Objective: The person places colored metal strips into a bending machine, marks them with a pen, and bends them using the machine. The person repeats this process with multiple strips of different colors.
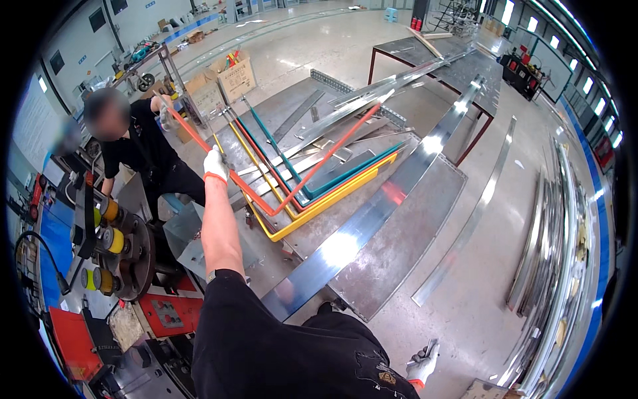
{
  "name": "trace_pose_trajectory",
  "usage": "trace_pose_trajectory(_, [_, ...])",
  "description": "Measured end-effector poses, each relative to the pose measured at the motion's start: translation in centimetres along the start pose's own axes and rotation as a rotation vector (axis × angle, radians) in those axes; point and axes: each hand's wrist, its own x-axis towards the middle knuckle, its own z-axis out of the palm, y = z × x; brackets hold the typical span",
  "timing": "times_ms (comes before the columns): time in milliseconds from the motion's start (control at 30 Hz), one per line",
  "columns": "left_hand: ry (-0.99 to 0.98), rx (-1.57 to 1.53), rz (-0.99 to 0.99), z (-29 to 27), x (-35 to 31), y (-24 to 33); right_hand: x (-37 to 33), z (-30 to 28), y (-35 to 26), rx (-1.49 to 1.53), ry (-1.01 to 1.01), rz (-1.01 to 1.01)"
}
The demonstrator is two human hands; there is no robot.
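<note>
A long orange L-shaped bent strip [336, 149] lies over the table, its corner toward me. My left hand [216, 165], in a white glove with an orange cuff, is closed round one arm of it. A co-worker's gloved hand [163, 108] is at that arm's far end. Beside it rest a yellow bent strip [345, 205] and a teal bent strip [359, 174], with a red one between them. Low at my right side, my right hand [423, 364], also gloved, is closed on a small slim grey object whose kind I cannot make out.
A long shiny metal strip [372, 219] crosses the metal table [405, 246] in front of me. At left stands a machine with a round dark turret [136, 259]. The co-worker [143, 143] is beyond it. Long metal profiles [541, 233] lie on the floor at right.
</note>
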Motion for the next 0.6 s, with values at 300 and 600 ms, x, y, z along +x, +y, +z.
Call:
trace_pose_trajectory(300, [0.037, 0.182, -0.016, 0.6, 4.0, -0.9, -3.1, 0.1, -0.6, -0.052, 0.017, 0.016])
trace_pose_trajectory(600, [0.039, 0.474, 0.086, -1.8, 7.7, 0.8, -3.6, -1.9, 1.0, -0.033, 0.005, -0.006])
